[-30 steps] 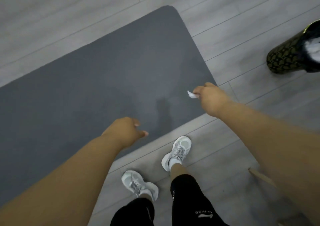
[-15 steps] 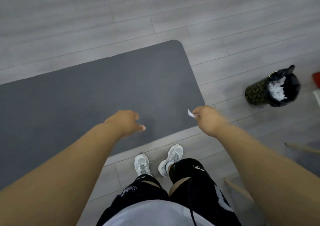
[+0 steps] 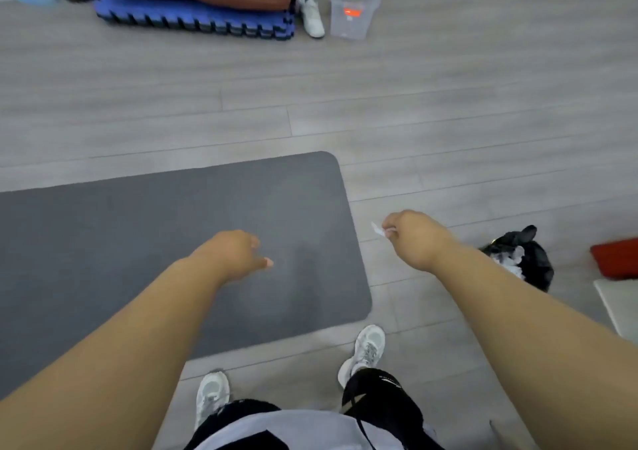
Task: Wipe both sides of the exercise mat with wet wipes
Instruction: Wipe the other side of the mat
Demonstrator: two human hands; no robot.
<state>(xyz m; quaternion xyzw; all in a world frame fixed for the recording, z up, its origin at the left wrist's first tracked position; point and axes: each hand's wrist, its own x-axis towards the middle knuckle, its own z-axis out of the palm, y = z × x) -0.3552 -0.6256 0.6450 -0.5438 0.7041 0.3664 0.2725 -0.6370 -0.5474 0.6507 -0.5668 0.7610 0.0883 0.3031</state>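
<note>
A dark grey exercise mat lies flat on the wood floor and runs off the left edge. My left hand hangs above the mat's right part, fingers loosely curled, holding nothing. My right hand is just past the mat's right end, above bare floor, pinched shut on a small white wet wipe, of which only a corner shows. I stand at the mat's near edge, white shoes on the floor.
A bin lined with a black bag holding white wipes stands to the right behind my forearm. A red object and a white board lie at the right edge. Blue foam tiles under a brown cushion and a clear plastic box sit far back.
The view has lifted and pulled back as I straighten up; the far floor and stored items have come into sight. Both hands keep their pose, the right still holding the wipe.
</note>
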